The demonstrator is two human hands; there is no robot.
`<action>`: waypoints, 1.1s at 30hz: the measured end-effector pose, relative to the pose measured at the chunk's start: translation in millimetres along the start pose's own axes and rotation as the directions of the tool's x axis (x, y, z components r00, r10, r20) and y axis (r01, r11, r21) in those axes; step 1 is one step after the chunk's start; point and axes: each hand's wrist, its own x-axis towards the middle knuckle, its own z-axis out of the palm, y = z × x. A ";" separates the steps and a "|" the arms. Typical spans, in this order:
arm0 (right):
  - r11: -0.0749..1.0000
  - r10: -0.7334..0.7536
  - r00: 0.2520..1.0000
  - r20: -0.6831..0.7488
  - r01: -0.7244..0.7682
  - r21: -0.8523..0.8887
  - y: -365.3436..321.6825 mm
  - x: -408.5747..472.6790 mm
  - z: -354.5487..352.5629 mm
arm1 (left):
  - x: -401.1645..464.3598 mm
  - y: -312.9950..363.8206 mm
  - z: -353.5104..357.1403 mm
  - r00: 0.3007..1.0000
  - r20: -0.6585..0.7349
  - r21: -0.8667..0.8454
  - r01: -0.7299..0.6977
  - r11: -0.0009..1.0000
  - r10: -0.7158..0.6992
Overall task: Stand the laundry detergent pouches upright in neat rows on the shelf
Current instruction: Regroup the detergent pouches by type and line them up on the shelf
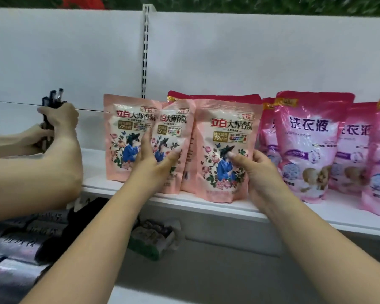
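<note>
Both our hands are on the white shelf (206,207): left hand (156,163) pinches the middle pale pink floral detergent pouch (173,132), right hand (257,170) grips the front one (226,150), both upright beside magenta pouches (309,145).

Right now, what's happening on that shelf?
A person is arranging pale pink detergent pouches on the white shelf. The left hand grips the middle pouch; the right hand grips the front pouch. Another pouch stands left. Brighter pink pouches stand right. Someone else's hands hold dark items.
</note>
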 end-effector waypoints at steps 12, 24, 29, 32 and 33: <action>0.969 -0.185 0.981 -0.056 0.172 -0.176 -1.0 7.1 12.5 | 1.8 -8.6 0.5 0.880 -0.456 0.055 -0.119 0.991 0.131; 0.924 -0.380 0.915 -0.137 0.381 -0.027 -8.1 8.8 11.9 | -18.7 -5.0 0.9 0.924 -0.255 0.073 -0.276 0.959 0.285; 0.891 -0.441 0.895 -0.073 0.446 0.083 -37.1 6.4 10.9 | -33.2 14.4 1.0 0.986 -0.066 -0.310 -0.168 0.936 0.155; 0.905 -0.420 0.907 0.010 0.418 0.071 -30.3 3.7 32.1 | -31.9 18.6 -3.2 0.973 0.023 -0.379 -0.204 0.903 0.229; 0.908 -0.415 0.909 0.024 0.413 0.070 -24.5 2.9 38.5 | -28.7 17.2 -4.4 0.967 0.040 -0.362 -0.221 0.906 0.251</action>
